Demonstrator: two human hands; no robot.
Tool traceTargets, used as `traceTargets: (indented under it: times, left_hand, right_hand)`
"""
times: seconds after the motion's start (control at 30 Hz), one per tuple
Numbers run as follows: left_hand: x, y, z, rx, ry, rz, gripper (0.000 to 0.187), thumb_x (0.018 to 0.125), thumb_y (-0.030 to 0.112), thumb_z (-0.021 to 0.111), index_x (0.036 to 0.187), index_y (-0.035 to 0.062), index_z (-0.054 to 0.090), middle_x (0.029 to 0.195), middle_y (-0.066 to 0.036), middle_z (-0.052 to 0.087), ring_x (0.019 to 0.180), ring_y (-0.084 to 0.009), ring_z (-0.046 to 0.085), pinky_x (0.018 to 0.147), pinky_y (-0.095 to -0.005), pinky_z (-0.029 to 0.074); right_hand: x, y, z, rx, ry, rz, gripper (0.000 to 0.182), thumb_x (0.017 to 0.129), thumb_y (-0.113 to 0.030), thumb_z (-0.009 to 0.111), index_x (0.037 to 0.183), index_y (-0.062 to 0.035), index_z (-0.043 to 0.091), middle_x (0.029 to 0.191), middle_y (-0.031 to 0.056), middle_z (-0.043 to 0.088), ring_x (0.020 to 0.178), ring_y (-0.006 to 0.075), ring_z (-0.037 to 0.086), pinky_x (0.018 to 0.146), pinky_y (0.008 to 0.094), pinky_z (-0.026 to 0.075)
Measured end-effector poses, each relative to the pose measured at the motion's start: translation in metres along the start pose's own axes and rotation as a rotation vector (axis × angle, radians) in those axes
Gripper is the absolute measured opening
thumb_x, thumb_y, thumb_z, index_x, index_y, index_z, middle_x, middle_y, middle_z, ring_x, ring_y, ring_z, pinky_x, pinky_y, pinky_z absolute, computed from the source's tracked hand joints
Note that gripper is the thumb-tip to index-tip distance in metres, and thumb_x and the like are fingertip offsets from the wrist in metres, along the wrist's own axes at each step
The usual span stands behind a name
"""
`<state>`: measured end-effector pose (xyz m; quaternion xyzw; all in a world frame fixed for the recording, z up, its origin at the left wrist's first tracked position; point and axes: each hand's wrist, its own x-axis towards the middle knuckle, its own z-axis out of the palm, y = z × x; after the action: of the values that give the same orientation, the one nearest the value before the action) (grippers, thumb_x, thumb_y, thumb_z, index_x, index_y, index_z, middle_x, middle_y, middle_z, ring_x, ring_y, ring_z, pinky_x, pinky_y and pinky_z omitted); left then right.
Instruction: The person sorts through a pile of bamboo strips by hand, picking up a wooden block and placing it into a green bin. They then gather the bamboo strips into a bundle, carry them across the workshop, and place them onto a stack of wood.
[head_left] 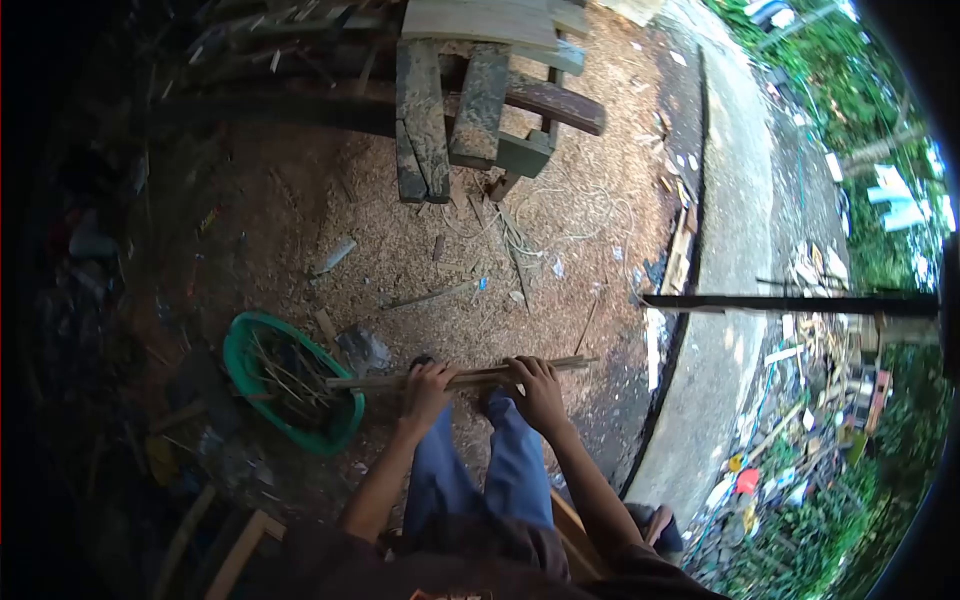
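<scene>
A small bundle of thin wooden sticks lies level across the front of my knees. My left hand is closed around it toward its left end. Farther right along the same sticks, my right hand grips them, with the ends poking out past it. Just left of my left hand stands a green plastic tub with several thin sticks and twigs inside. The left tip of the bundle reaches over the tub's right rim.
Stacked planks and beams stand ahead. Sawdust and chips cover the ground, with a plastic bottle and tangled string. A dark post rises by the concrete strip at right. Scattered rubbish lies beyond.
</scene>
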<state>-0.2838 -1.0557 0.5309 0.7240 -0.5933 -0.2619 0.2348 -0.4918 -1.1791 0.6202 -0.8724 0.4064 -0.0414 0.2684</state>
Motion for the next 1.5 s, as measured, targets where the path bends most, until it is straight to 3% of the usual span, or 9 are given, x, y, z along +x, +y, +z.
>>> traceTargets:
  times: [0.47,0.57,0.8,0.97,1.13,1.23,1.37,1.4,1.5]
  left_hand:
    - [0.089,-0.336,0.311,0.228,-0.074,-0.214,0.031,0.081,0.006,0.078,0.111,0.0094,0.076,0.102,-0.01,0.071,0.104,-0.0269,0.067,0.098,-0.0474,0.048]
    - [0.112,-0.353,0.329,0.247,-0.111,-0.184,0.032,0.078,0.005,0.078,0.11,0.0104,0.076,0.102,-0.009,0.072,0.106,-0.027,0.067,0.101,-0.0464,0.046]
    - [0.161,-0.354,0.321,0.552,-0.234,0.004,0.029,0.074,0.013,0.081,0.102,0.0138,0.076,0.095,-0.006,0.07,0.1,-0.027,0.067,0.096,-0.046,0.044]
    - [0.195,-0.319,0.335,0.157,-0.175,0.01,0.027,0.076,0.006,0.081,0.102,0.0127,0.077,0.101,-0.006,0.074,0.105,-0.0259,0.067,0.1,-0.0415,0.044]
    - [0.235,-0.281,0.371,0.113,-0.09,0.219,0.028,0.075,0.009,0.08,0.103,0.012,0.076,0.1,-0.006,0.073,0.104,-0.0254,0.066,0.098,-0.0412,0.045]
    - [0.236,-0.28,0.406,0.16,-0.06,0.309,0.028,0.073,0.011,0.08,0.101,0.0124,0.075,0.1,-0.004,0.073,0.103,-0.0256,0.066,0.096,-0.0416,0.045]
    - [0.239,-0.277,0.433,0.211,-0.162,0.249,0.032,0.072,0.013,0.081,0.104,0.0143,0.076,0.097,-0.003,0.072,0.101,-0.0256,0.066,0.095,-0.0427,0.046]
    - [0.241,-0.275,0.436,0.234,-0.182,0.241,0.032,0.072,0.013,0.081,0.104,0.0145,0.075,0.097,-0.002,0.072,0.101,-0.0254,0.066,0.094,-0.043,0.046]
    - [0.249,-0.272,0.45,0.251,-0.2,0.236,0.033,0.072,0.013,0.082,0.104,0.0152,0.075,0.096,-0.002,0.071,0.1,-0.0246,0.066,0.092,-0.0422,0.045]
  right_hand:
    - [0.245,0.312,0.505,-0.133,-0.24,-0.173,0.054,0.092,-0.026,0.066,0.142,-0.0095,0.052,0.137,0.0137,0.06,0.132,0.0321,0.052,0.11,0.0459,0.041]
    - [0.276,0.366,0.6,-0.246,-0.005,-0.368,0.047,0.089,-0.021,0.065,0.134,-0.0096,0.058,0.133,0.0113,0.061,0.129,0.0282,0.055,0.107,0.0452,0.042]
    - [0.283,0.365,0.576,-0.318,-0.228,-0.331,0.037,0.093,-0.015,0.058,0.128,-0.0061,0.057,0.126,0.0143,0.061,0.124,0.0279,0.058,0.102,0.045,0.045]
    - [0.259,0.392,0.449,-0.544,-0.13,-0.212,0.035,0.093,-0.01,0.056,0.128,-0.0091,0.056,0.13,0.0176,0.059,0.112,0.0282,0.065,0.086,0.0439,0.054]
    - [0.197,0.45,0.385,-0.2,0.068,0.37,0.014,0.097,-0.016,0.055,0.109,-0.0094,0.058,0.092,0.0224,0.07,0.075,0.0398,0.069,0.068,0.0523,0.056]
    - [0.195,0.506,0.422,-0.206,0.151,0.356,0.013,0.097,-0.017,0.055,0.108,-0.0093,0.058,0.074,0.0213,0.067,0.064,0.0457,0.065,0.063,0.057,0.055]
    - [0.177,0.569,0.451,-0.19,0.15,0.317,0.021,0.096,-0.013,0.055,0.117,-0.0096,0.059,0.1,0.0234,0.067,0.09,0.0449,0.068,0.079,0.0543,0.056]
    - [0.18,0.573,0.446,-0.105,-0.011,0.412,0.033,0.096,-0.012,0.056,0.129,-0.011,0.058,0.113,0.0218,0.064,0.107,0.0421,0.064,0.087,0.0511,0.056]
    - [0.183,0.597,0.466,-0.11,0.092,0.305,0.042,0.095,-0.012,0.058,0.137,-0.0131,0.057,0.118,0.0205,0.063,0.115,0.0402,0.061,0.091,0.0505,0.054]
